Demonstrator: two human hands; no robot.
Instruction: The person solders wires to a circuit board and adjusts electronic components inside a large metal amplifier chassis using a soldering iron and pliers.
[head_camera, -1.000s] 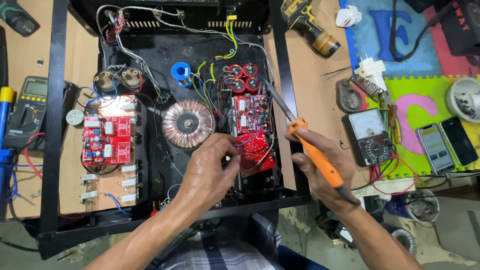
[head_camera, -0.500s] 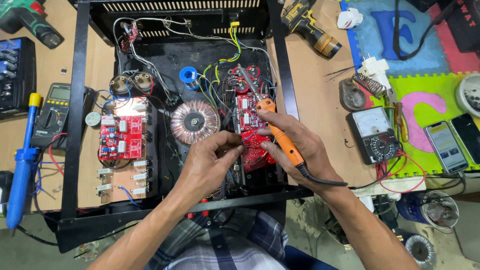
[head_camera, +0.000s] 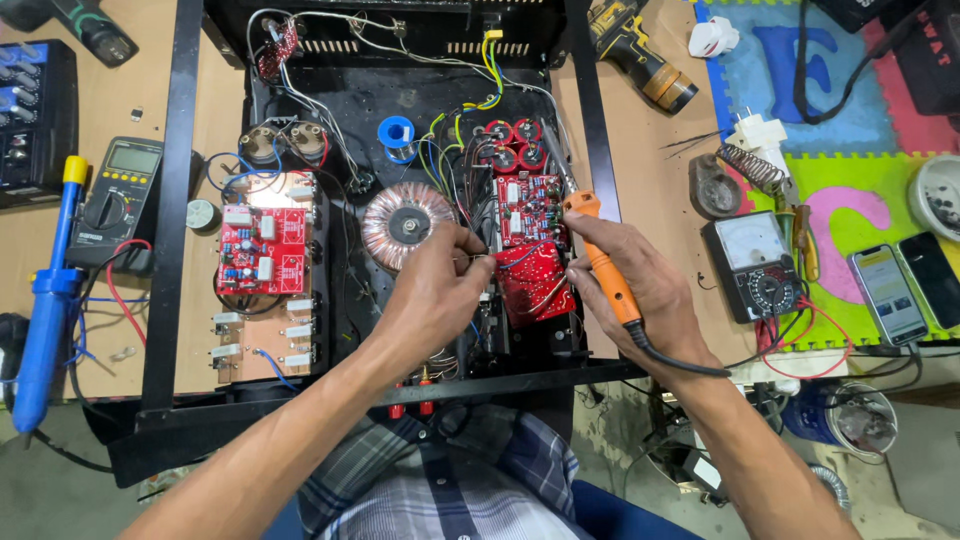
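Currently right hand (head_camera: 640, 285) grips orange soldering iron (head_camera: 605, 265) over red circuit board (head_camera: 530, 245); left hand (head_camera: 435, 290) pinches thin wire (head_camera: 480, 257).

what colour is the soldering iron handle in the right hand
Orange, on the soldering iron in the right hand; head view.

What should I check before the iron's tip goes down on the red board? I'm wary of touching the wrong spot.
1. Soldering iron gripped firmly in right hand: ok.
2. Left hand pinching a thin wire at the red circuit board: ok.
3. Iron tip resting on the intended joint: cannot tell, too small.
4. Loose yellow and green wires lying away from the tip: ok.
5. Iron cord free of the chassis frame: ok.
6. Iron hot: cannot tell.
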